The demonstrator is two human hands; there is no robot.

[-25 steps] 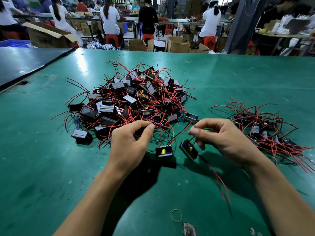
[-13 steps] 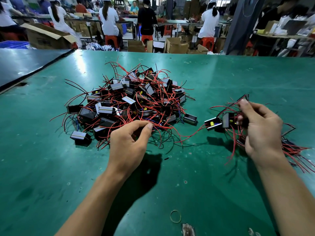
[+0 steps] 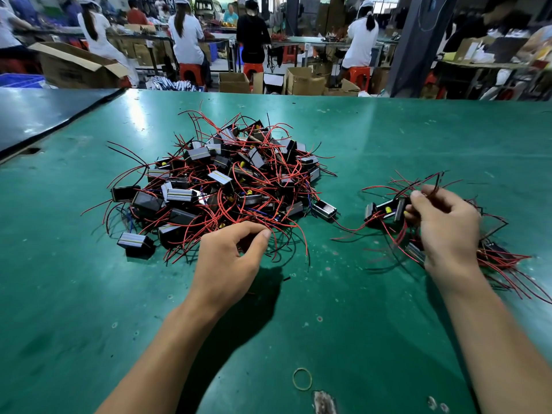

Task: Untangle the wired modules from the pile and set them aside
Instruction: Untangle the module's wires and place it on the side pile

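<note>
A big tangled pile of small black modules with red and black wires [image 3: 227, 186] lies in the middle of the green table [image 3: 388, 138]. My left hand [image 3: 230, 258] rests at the pile's near edge, thumb and forefinger pinching red wires there. A smaller set-aside heap of modules [image 3: 495, 252] lies at the right. My right hand [image 3: 445, 225] hovers over that heap, pinching the wires of two black modules [image 3: 385, 209] that hang at its left side. One loose module [image 3: 325, 209] lies between the pile and the held pair.
A rubber band [image 3: 302, 378] lies on the table near me, beside a worn patch [image 3: 324, 401]. A dark table [image 3: 44, 115] adjoins at the far left. Cardboard boxes [image 3: 304, 80], red stools and seated workers fill the background beyond the far edge.
My right hand carried two modules by their wires from in front of the pile rightward to the set-aside heap, then lowered slightly. My left hand stayed at the pile's edge.
</note>
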